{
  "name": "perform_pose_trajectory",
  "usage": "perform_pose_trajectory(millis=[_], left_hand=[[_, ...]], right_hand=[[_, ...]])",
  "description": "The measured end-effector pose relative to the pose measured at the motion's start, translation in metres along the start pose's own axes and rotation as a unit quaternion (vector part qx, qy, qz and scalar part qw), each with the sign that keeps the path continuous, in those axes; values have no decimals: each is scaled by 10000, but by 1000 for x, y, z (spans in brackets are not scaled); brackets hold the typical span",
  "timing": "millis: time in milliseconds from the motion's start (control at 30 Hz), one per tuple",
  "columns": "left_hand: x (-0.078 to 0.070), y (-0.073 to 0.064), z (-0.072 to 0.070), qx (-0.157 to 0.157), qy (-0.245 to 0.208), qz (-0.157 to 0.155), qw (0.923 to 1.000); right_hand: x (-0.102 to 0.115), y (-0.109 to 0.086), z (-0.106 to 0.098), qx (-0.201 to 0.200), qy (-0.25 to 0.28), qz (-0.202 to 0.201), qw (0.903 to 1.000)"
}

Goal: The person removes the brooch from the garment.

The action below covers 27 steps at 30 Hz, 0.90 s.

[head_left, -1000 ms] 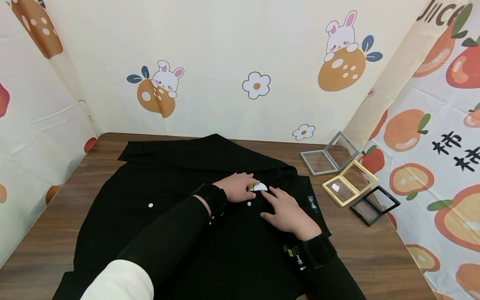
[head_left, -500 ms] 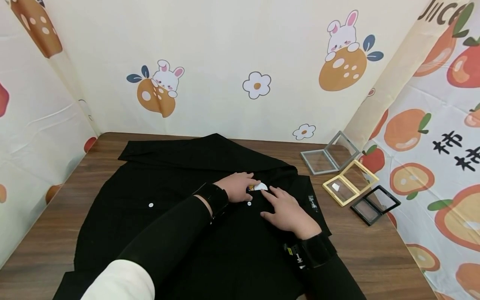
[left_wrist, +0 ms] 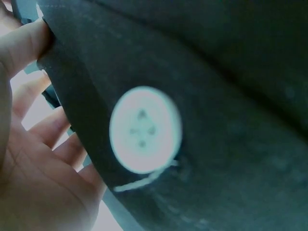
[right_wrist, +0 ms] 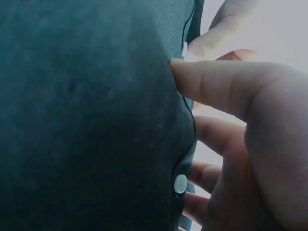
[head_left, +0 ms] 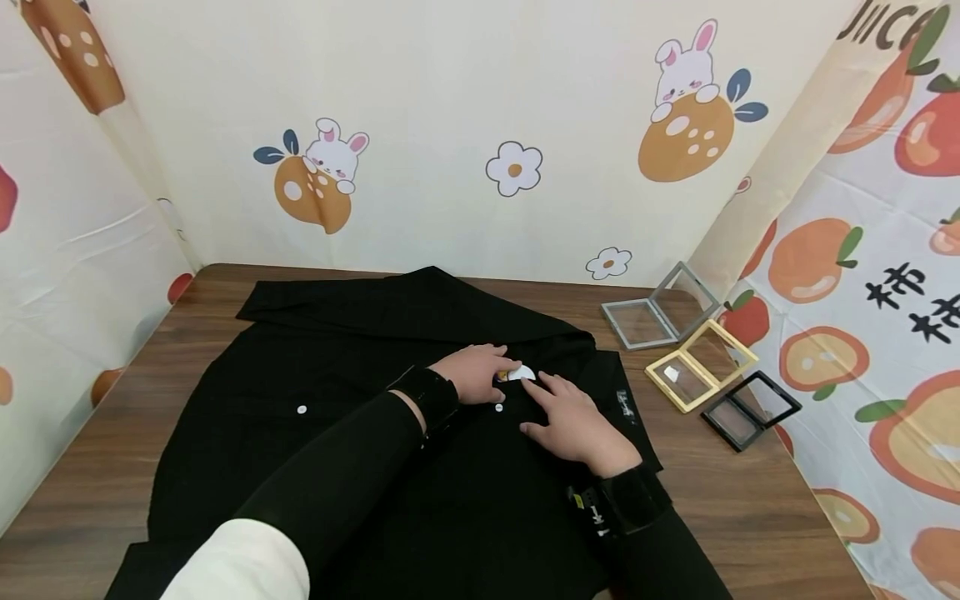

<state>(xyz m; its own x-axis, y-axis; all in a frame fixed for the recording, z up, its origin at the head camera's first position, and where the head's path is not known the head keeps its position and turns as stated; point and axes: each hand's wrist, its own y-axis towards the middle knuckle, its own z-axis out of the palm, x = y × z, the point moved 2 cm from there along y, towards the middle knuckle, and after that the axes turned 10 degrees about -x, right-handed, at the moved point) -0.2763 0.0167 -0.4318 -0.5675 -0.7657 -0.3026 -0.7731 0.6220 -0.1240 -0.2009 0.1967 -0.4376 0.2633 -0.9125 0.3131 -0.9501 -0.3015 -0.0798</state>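
Black garment [head_left: 360,367] – left hand [head_left: 472,373] pinching badge [head_left: 521,373], right hand [head_left: 573,421] pressing

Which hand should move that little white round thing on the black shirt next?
Probably the left hand: its fingertips already pinch the white round piece on the black garment. The right hand lies flat beside it, pressing the cloth, so it seems better kept steadying.
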Motion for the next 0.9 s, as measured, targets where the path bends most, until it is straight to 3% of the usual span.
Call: perform_pose_trajectory(millis=[900], left_hand=[[1, 4, 3, -18, -147, -88, 9999]], right_hand=[[1, 6, -8, 257, -390, 16, 9989]])
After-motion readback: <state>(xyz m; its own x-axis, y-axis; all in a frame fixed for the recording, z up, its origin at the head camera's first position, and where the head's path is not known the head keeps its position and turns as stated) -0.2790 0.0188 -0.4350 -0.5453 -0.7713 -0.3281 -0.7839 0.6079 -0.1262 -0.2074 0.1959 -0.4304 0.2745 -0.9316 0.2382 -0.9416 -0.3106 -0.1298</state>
